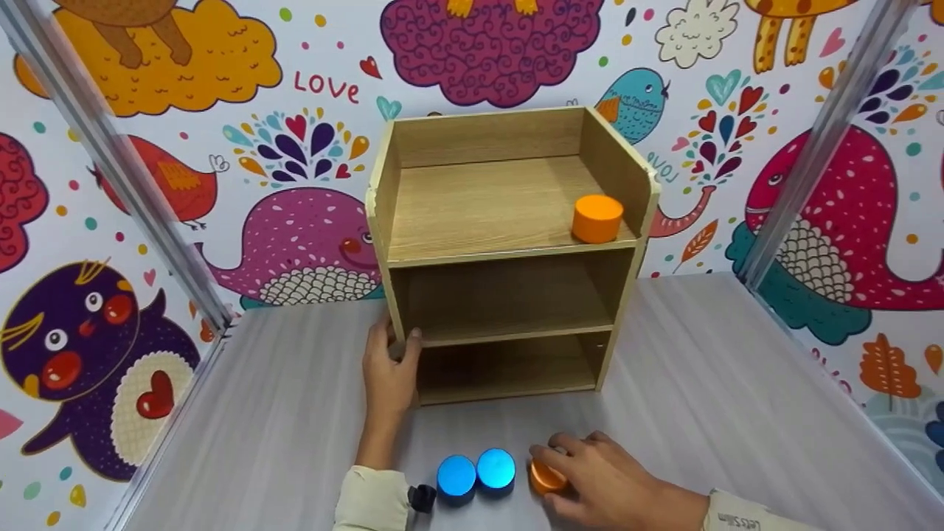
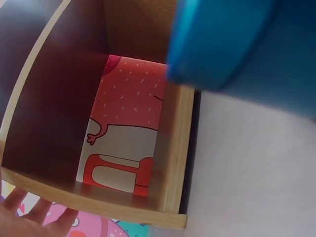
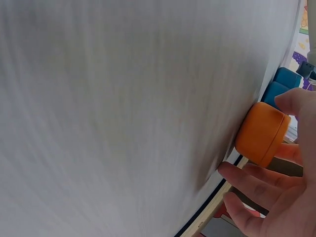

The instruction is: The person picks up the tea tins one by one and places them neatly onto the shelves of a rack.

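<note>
A small three-tier wooden shelf (image 1: 501, 206) stands upright on the table. My left hand (image 1: 391, 372) grips its left side panel, thumb at the front edge and fingers along the outside; fingertips also show at the panel in the left wrist view. With my right hand (image 1: 605, 479) I hold a round orange tin (image 3: 261, 133) at the table, thumb on one side and fingers on the other. Left of it, two round blue tins, one (image 1: 456, 478) and the other (image 1: 496, 470), stand side by side. Another orange tin (image 1: 597, 219) sits at the top tier's front right.
The grey table (image 1: 295, 442) meets walls printed with cartoon animals (image 1: 310, 236) at the back and sides. Metal posts, left (image 1: 125, 169) and right (image 1: 811, 155), mark the corners. A black object (image 1: 422, 498) is by the left sleeve, close to the blue tins.
</note>
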`<state>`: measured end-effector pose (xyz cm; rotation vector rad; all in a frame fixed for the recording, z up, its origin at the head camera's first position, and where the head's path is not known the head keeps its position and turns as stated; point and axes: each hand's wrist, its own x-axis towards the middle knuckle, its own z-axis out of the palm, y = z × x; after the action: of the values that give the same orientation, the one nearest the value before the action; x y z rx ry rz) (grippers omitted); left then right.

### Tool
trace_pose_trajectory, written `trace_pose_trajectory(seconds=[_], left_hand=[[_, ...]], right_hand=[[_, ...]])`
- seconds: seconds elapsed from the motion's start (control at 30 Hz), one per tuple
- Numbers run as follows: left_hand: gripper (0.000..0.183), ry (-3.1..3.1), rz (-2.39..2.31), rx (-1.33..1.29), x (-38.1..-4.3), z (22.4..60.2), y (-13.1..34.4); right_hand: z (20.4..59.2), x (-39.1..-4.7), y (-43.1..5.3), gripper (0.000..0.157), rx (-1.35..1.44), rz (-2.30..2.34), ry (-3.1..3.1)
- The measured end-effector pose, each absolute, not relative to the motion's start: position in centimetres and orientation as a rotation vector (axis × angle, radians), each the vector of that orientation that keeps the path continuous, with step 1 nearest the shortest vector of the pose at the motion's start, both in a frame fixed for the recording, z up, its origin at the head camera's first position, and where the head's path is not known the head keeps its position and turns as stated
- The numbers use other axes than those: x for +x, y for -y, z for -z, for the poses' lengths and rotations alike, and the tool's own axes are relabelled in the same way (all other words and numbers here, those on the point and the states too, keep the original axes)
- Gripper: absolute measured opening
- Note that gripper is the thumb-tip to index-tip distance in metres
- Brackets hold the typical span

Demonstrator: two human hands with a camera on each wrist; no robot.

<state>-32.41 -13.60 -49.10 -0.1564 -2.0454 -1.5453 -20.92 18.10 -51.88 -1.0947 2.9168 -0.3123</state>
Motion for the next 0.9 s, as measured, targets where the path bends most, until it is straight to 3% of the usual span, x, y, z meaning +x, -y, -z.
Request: trace_pose_trajectory(seconds=[0.9], left_hand=[[0.05,2.038,1.57,-0.157,-32.3,49.5,13.3]], right_hand=[[51.0,-21.0,-19.0,0.044,-1.237,0.415,-3.078]])
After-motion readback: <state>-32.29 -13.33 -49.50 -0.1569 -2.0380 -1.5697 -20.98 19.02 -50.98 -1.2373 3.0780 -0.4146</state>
